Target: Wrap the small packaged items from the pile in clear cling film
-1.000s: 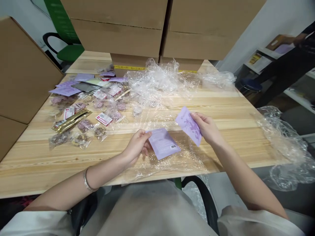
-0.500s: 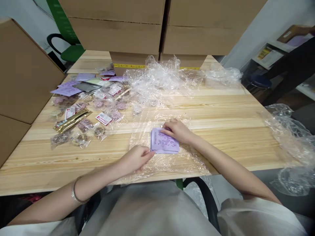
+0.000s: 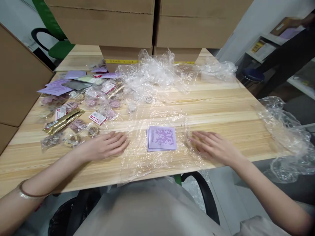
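A small stack of purple printed packets [image 3: 162, 138] lies on a spread sheet of clear plastic wrap [image 3: 140, 164], near the front edge of the table. Left of the stack, my left hand [image 3: 108, 146] is palm down with its fingers stretched toward the sheet's left side. My right hand [image 3: 213, 146] rests over the sheet's right edge, fingers extended and slightly blurred. Neither hand touches the packets. Whether the fingertips press on the film is hard to make out.
Small clear-wrapped pieces, purple packets and a gold stick packet [image 3: 64, 122] are heaped at the left. Crumpled clear plastic [image 3: 157, 72] lies at the back before stacked cardboard boxes [image 3: 103, 26]. More clear plastic [image 3: 285, 137] hangs over the right edge. A person stands at far right.
Both hands have let go of the purple packets and moved apart, the left one leftward and the right one rightward. Their fingers have opened out. The view has shifted slightly.
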### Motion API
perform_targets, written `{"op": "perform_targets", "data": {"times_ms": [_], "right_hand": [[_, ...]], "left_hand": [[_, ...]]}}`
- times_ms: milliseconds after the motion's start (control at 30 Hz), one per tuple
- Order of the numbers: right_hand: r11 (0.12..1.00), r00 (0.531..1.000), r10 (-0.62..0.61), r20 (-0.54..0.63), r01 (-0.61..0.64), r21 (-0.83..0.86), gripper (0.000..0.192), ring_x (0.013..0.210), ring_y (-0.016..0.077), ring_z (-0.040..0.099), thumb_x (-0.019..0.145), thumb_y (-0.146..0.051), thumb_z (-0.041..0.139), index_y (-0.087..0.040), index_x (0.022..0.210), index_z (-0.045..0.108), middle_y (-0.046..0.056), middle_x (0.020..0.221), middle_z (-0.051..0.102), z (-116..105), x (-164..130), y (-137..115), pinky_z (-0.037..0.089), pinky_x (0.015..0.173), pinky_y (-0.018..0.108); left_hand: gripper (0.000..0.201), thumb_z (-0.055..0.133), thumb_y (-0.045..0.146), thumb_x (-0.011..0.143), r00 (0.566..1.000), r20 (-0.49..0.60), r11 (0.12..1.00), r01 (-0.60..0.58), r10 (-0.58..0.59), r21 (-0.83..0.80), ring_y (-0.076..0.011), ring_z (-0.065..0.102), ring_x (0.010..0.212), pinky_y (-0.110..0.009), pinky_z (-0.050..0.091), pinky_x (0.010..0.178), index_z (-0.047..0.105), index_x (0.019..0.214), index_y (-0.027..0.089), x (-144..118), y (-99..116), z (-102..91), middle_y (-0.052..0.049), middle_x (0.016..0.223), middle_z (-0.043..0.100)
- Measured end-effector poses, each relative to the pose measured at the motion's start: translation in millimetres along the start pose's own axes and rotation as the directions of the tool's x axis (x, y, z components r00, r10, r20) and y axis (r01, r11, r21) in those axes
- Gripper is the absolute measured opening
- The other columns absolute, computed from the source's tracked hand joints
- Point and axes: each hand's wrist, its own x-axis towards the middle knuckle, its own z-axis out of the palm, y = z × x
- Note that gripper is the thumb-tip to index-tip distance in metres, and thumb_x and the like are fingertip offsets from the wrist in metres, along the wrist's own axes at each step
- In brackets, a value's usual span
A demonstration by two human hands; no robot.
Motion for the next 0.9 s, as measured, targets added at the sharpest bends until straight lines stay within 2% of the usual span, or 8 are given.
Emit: {"op": "perform_targets", "data": {"times_ms": [133, 333, 433, 567, 667, 767, 833, 900], "right_hand": [[0.996, 0.995, -0.063, -0.078, 0.068, 0.051, 0.054, 0.13, 0.0241, 0.052, 0.093, -0.019, 0.056, -0.033, 0.144, 0.045, 0.004, 0.14, 0.057, 9, -2, -18, 0.05, 0.099, 0.042], [0.939, 0.983, -0.057, -0.176, 0.112, 0.325, 0.052, 0.138, 0.0271, 0.043, 0.088, -0.03, 0.066, -0.032, 0.138, 0.053, 0.003, 0.14, 0.057, 11, 24, -40, 0.046, 0.105, 0.05], [0.827, 0.985, 0.009, -0.174, 0.091, 0.555, 0.034, 0.134, 0.0274, 0.047, 0.087, -0.034, 0.067, -0.031, 0.121, 0.068, 0.004, 0.136, 0.06, 14, 42, -45, 0.045, 0.106, 0.052], [0.597, 0.97, 0.24, -0.042, -0.113, 0.794, 0.018, 0.119, 0.0236, 0.058, 0.092, -0.037, 0.061, -0.026, 0.091, 0.075, 0.007, 0.128, 0.062, 20, 64, -47, 0.051, 0.097, 0.046], [0.522, 0.904, 0.426, -0.035, -0.215, 0.825, 0.024, 0.102, 0.0219, 0.062, 0.091, -0.04, 0.06, -0.023, 0.079, 0.072, 0.007, 0.104, 0.065, 26, 75, -45, 0.051, 0.091, 0.044], [0.534, 0.843, 0.535, -0.052, -0.29, 0.794, 0.033, 0.09, 0.0209, 0.06, 0.092, -0.041, 0.057, -0.021, 0.066, 0.063, 0.006, 0.088, 0.063, 32, 80, -44, 0.048, 0.083, 0.041], [0.572, 0.82, 0.568, -0.071, -0.332, 0.75, 0.038, 0.082, 0.0203, 0.057, 0.093, -0.042, 0.055, -0.021, 0.061, 0.056, 0.004, 0.079, 0.059, 33, 82, -45, 0.047, 0.077, 0.039], [0.611, 0.803, 0.588, -0.098, -0.362, 0.704, 0.04, 0.076, 0.0197, 0.055, 0.093, -0.043, 0.054, -0.022, 0.06, 0.05, 0.003, 0.073, 0.054, 33, 83, -46, 0.045, 0.072, 0.037]], "left_hand": [[0.046, 0.045, 0.015, 0.097, 1.0, -0.017, 0.996, -0.008, 0.007, -0.083, -0.0214, 0.056, 0.125, -0.035, 0.043, 0.106, 0.049, 0.14, 0.032, 5, -2, 6.2, -0.006, 0.137, 0.06], [0.05, 0.047, 0.016, 0.091, 0.989, 0.056, 0.973, 0.143, -0.135, -0.182, -0.0251, 0.055, 0.123, -0.04, 0.043, 0.104, 0.051, 0.139, 0.028, 8, 16, -6.4, -0.008, 0.133, 0.062], [0.068, 0.062, 0.039, 0.085, 0.98, 0.121, 0.925, 0.188, -0.156, -0.329, -0.0316, 0.044, 0.135, -0.046, 0.038, 0.11, 0.039, 0.148, 0.028, 9, 30, -17.0, -0.011, 0.15, 0.045], [0.099, 0.067, 0.072, 0.07, 0.973, 0.172, 0.919, 0.204, -0.153, -0.337, -0.0404, 0.03, 0.143, -0.054, 0.029, 0.113, 0.033, 0.152, 0.027, 10, 41, -16.6, -0.015, 0.157, 0.033], [0.091, 0.067, 0.073, 0.071, 0.978, 0.11, 0.925, 0.202, -0.176, -0.321, -0.0406, 0.03, 0.142, -0.058, 0.027, 0.112, 0.042, 0.147, 0.03, 10, 44, -9.2, -0.015, 0.155, 0.036], [0.065, 0.068, 0.06, 0.079, 0.981, -0.03, 0.913, 0.167, -0.191, -0.372, -0.0357, 0.034, 0.139, -0.053, 0.031, 0.11, 0.055, 0.136, 0.03, 12, 47, -1.9, -0.014, 0.148, 0.044], [0.03, 0.06, 0.043, 0.091, 0.952, -0.113, 0.867, 0.205, -0.285, -0.454, -0.0293, 0.046, 0.129, -0.045, 0.038, 0.104, 0.068, 0.115, 0.026, 17, 49, 2.3, -0.011, 0.131, 0.059], [0.027, 0.048, 0.03, 0.097, 0.881, -0.13, 0.771, 0.317, -0.455, -0.552, -0.0222, 0.059, 0.099, -0.035, 0.044, 0.088, 0.069, 0.082, 0.021, 24, 52, 5.8, -0.007, 0.095, 0.068]]}}
